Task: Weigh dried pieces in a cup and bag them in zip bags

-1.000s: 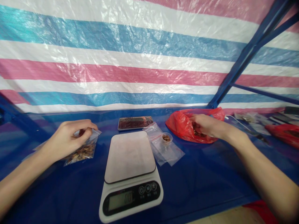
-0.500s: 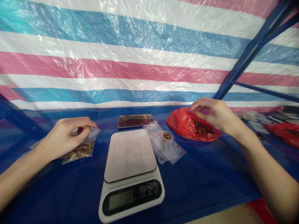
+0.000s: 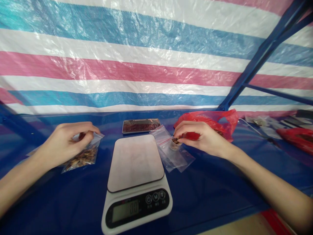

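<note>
Striped tarp (image 3: 122, 70) behind, right hand (image 3: 176, 138) is pinching brown bits (image 3: 175, 140) at cup (image 3: 174, 148), likely curbing spills; left hand's grip (image 3: 67, 141), can't tell.

- Clear zip bag (image 3: 98, 142), lying at left, partly hidden, dried brown pieces (image 3: 85, 157) inside.
- Small clear round cup (image 3: 174, 146), upright on overlapping flat zip bags (image 3: 184, 161), similar pieces near its rim.
- Crumpled red plastic bag (image 3: 230, 121), behind the cup to the right, contents mostly hidden.

Shows, near nine o'clock, bare left grip (image 3: 66, 140) with slim fingers (image 3: 83, 126); shows, past three o'clock, bare right grip (image 3: 207, 138). Has uncovered left forearm (image 3: 26, 178) and right forearm (image 3: 264, 182), both slender, smoothly tapering.
</note>
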{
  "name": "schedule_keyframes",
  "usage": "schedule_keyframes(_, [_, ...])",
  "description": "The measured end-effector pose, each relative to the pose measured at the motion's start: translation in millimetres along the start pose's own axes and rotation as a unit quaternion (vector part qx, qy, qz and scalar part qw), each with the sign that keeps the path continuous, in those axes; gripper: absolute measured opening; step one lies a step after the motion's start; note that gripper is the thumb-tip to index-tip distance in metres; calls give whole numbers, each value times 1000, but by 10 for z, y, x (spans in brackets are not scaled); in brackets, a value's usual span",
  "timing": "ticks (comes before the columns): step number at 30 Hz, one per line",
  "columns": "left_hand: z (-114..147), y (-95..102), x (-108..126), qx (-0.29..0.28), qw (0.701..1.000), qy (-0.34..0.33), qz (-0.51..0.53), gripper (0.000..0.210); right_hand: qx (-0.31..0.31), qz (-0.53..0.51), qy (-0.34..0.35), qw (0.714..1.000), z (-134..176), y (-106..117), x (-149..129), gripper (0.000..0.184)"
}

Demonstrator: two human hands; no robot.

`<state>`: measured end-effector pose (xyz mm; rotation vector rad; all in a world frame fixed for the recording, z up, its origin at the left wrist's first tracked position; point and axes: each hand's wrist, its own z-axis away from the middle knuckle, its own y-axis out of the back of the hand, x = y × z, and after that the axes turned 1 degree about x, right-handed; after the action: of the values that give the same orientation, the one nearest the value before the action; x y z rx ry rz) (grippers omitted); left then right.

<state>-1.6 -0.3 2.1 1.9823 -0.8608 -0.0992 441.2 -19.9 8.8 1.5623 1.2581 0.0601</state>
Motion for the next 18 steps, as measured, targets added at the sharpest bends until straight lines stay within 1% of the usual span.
schedule_keyframes(7, [-3, -4, 9, 4, 1000, -3, 6, 31, 5, 22, 12, 1000, 3, 78, -52, 8])
schedule_keyframes(12, [9, -15, -16, -5, 1000, 15, 14, 31, -7, 7, 14, 1000, 11, 42, -46, 11])
schedule_keyframes(15, [8, -19, -27, -4, 1000, 10, 15, 31, -2, 8, 10, 1000, 5, 19, -46, 15])
schedule_keyframes(18, [6, -13, -35, 1, 1000, -2, 10, 31, 4, 23, 19, 1000, 0, 32, -59, 12])
